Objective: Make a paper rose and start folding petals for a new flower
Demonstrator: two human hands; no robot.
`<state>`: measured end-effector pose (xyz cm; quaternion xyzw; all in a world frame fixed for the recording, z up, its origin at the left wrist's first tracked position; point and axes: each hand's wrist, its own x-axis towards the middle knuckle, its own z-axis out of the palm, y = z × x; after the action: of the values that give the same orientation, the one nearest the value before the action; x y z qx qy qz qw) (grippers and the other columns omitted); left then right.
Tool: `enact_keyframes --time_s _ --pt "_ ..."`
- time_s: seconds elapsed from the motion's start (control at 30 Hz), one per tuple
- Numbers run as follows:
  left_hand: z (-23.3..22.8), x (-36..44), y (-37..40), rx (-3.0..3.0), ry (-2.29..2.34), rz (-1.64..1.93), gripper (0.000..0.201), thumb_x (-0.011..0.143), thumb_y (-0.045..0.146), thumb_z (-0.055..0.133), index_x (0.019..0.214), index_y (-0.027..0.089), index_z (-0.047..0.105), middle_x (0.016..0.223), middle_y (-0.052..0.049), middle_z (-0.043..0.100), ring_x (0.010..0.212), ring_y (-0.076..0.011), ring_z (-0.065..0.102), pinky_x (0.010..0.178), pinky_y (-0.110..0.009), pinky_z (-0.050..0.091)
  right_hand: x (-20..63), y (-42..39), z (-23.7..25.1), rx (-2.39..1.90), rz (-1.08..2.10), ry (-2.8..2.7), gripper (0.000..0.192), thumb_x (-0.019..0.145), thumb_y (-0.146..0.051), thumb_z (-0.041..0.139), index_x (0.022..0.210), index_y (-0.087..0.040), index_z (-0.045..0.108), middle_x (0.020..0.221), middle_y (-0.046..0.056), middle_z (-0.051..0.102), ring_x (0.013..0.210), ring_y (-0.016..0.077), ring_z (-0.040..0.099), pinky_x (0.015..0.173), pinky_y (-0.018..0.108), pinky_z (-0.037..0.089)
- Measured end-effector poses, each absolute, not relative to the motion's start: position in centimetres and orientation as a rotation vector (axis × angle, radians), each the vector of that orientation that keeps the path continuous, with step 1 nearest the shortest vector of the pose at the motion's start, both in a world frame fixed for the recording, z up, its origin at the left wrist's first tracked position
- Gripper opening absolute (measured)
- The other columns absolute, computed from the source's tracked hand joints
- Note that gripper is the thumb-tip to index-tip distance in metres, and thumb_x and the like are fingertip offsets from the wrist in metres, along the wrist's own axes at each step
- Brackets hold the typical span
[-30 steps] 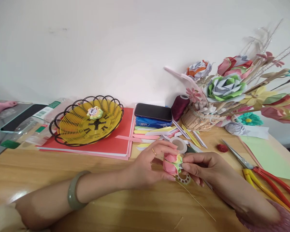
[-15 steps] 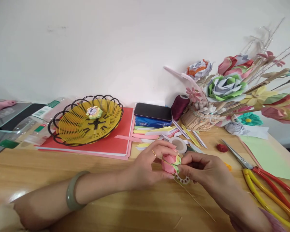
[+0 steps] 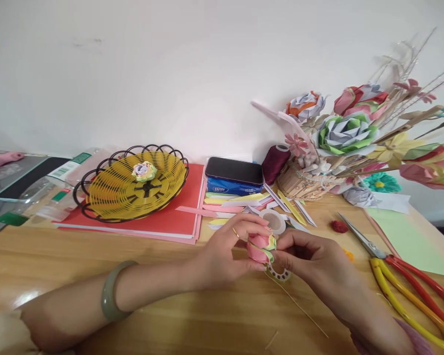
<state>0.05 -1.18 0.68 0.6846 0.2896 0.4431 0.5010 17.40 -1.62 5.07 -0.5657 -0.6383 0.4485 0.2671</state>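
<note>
Here, left hand (image 3: 222, 254) and right hand (image 3: 311, 256) remain pinched on the pink-and-green folded paper bud (image 3: 261, 246), barely shifted; its thin wire stem (image 3: 299, 308) is partly hidden.

White print is seen on the blue tissue pack (image 3: 234, 187) under the phone (image 3: 234, 170) and on a green-and-white label (image 3: 67, 166) at left, but nothing is legible.

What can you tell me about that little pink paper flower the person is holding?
The paper flower bud is small and rounded, folded from pink paper with yellow-green strips at its right end. It is held just above the wooden table, lying sideways. The left hand cups it with thumb and fingers; the right hand pinches its right end. A thin wire stem runs down-right from it.
</note>
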Motion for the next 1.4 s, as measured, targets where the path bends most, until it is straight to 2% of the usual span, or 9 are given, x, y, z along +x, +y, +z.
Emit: enact_keyframes --time_s 0.17,0.33,0.5,0.67,0.83,1.1,1.23,1.4 --pt "0.7 0.1 -1.0 1.542 0.669 1.048 0.038 0.067 0.016 0.068 0.102 0.025 0.054 0.117 -0.007 0.045 0.112 -0.0225 0.045 0.078 -0.032 0.05 16.8 -1.7 5.5 -1.532 1.272 -1.637 0.027 0.063 -0.043 0.069 0.054 -0.019 0.058 0.052 -0.003 0.051 0.049 0.0097 0.043 0.045 0.021 0.034" --pt "0.1 0.2 -0.3 1.222 0.46 1.081 0.05 0.06 0.016 0.075 0.105 0.027 0.056 0.124 -0.005 0.039 0.119 -0.0247 0.039 0.085 -0.033 0.046 17.6 -2.1 6.5 -1.479 1.159 -1.599 0.022 0.064 -0.045 0.069 0.063 -0.023 0.068 0.063 0.0 0.061 0.058 0.0131 0.052 0.053 0.023 0.042" --pt "0.5 0.2 -0.1 0.904 0.366 0.913 0.052 0.06 0.017 0.076 0.108 0.026 0.057 0.112 -0.006 0.055 0.101 -0.0193 0.055 0.081 -0.031 0.048 18.8 -2.3 6.5 -1.421 0.929 -1.416 0.025 0.069 -0.048 0.063 0.066 -0.023 0.066 0.063 0.002 0.059 0.057 0.0142 0.05 0.047 0.023 0.041" --pt "0.9 -0.2 -0.3 0.736 0.261 0.787 0.049 0.071 0.018 0.067 0.117 0.027 0.052 0.107 -0.005 0.059 0.084 -0.0127 0.062 0.067 -0.021 0.053 18.4 -2.6 6.4 -1.201 0.749 -1.6 0.004 0.074 -0.029 0.063 0.07 -0.027 0.064 0.068 0.0 0.059 0.063 0.0147 0.054 0.053 0.024 0.043" --pt "0.7 -0.4 -0.3 0.718 0.247 0.779 0.035 0.08 0.023 0.058 0.114 0.024 0.054 0.109 -0.006 0.058 0.088 -0.0131 0.062 0.066 -0.02 0.055 18.1 -2.9 6.2 -1.069 0.582 -1.913 0.007 0.077 -0.018 0.059 0.079 -0.025 0.062 0.069 0.0 0.059 0.06 0.0131 0.054 0.052 0.025 0.042" --pt "0.9 -0.1 -0.4 0.727 0.316 0.792 0.037 0.072 0.028 0.067 0.107 0.024 0.057 0.105 -0.004 0.057 0.081 -0.0108 0.06 0.062 -0.019 0.054 17.9 -2.7 5.6 -1.083 0.284 -2.079 0.013 0.077 -0.012 0.058 0.085 -0.021 0.06 0.071 0.001 0.058 0.053 0.0093 0.05 0.046 0.021 0.041" --pt "0.9 0.1 -0.5 0.734 0.38 0.824 0.039 0.067 0.026 0.072 0.104 0.023 0.058 0.107 -0.004 0.056 0.082 -0.0101 0.06 0.066 -0.019 0.052 18.0 -2.6 5.1 -1.003 0.207 -2.154 0.014 0.079 -0.01 0.055 0.089 -0.021 0.057 0.074 0.002 0.058 0.061 0.011 0.055 0.053 0.021 0.045" --pt "0.9 0.0 -0.4 0.728 0.388 0.8 0.041 0.069 0.026 0.07 0.108 0.022 0.057 0.103 -0.006 0.059 0.084 -0.0129 0.061 0.068 -0.021 0.049 18.3 -2.2 4.8 -0.964 0.168 -2.245 0.011 0.085 -0.011 0.047 0.083 -0.019 0.054 0.076 0.003 0.056 0.065 0.012 0.054 0.055 0.023 0.044"
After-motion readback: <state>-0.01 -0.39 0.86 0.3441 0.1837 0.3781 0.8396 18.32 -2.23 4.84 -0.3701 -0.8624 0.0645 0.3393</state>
